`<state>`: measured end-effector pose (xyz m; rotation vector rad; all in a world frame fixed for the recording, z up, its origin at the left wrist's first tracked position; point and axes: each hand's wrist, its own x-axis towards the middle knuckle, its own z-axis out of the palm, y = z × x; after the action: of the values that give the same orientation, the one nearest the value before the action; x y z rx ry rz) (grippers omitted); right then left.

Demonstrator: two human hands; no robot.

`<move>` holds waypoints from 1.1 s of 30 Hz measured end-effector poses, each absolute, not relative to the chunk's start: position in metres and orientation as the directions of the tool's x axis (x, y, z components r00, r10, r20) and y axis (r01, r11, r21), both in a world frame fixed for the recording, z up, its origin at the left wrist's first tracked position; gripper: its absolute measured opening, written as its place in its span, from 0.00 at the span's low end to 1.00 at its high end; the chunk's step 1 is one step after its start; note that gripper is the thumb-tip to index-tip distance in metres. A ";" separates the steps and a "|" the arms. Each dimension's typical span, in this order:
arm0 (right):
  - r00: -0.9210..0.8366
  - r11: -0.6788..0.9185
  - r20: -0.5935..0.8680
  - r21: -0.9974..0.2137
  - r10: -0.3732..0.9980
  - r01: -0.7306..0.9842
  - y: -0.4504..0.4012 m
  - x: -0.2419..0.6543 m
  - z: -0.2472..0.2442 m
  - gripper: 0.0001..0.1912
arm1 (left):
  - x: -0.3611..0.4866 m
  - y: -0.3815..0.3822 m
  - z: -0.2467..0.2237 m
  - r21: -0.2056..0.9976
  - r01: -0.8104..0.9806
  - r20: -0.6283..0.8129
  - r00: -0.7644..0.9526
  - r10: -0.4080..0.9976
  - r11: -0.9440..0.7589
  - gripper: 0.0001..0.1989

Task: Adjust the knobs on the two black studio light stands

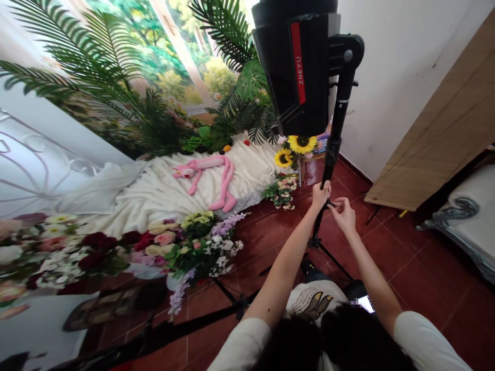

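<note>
A black studio light (296, 72) with a red stripe sits at the top of a black stand (331, 149) in front of me. My left hand (320, 195) is wrapped round the stand's pole, below the light. Just to the right of it, my right hand (343, 212) pinches a small dark knob (330, 204) on the pole with thumb and fingertips. Below my hands the pole runs down to spread legs on the red tiled floor (421, 268).
Left of the stand, a pink plush toy (222, 180) lies on a cream blanket (154, 198). Flowers (166, 239) line its near side. Another black stand (174, 332) crosses the lower left. A wooden panel (436, 123) and an ornate white seat (472, 206) stand at right.
</note>
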<state>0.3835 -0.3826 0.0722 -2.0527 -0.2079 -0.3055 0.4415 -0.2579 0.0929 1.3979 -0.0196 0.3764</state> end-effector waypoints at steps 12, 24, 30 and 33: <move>0.996 -0.140 -0.006 -0.990 -0.092 -0.019 -0.378 0.402 0.064 0.31 | 0.438 -0.257 0.097 0.955 -0.269 0.232 0.941 0.245 0.128 0.35; 0.996 -0.004 -0.053 -0.999 -0.073 -0.053 -0.377 0.406 0.063 0.27 | 0.438 -0.256 0.096 0.963 -0.243 0.211 0.950 0.232 0.118 0.35; 0.997 0.015 -0.030 -0.999 -0.075 -0.029 -0.376 0.408 0.063 0.25 | 0.434 -0.254 0.093 0.966 -0.243 0.217 0.949 0.229 0.093 0.31; 0.996 0.009 -0.012 -1.000 -0.093 -0.011 -0.375 0.408 0.064 0.25 | 0.423 -0.254 0.086 0.972 -0.218 0.193 0.956 0.223 0.093 0.26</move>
<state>0.4078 -0.3755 0.0639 -1.5613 0.0823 -0.0638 0.4225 -0.2541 0.0859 1.4410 0.0046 0.3271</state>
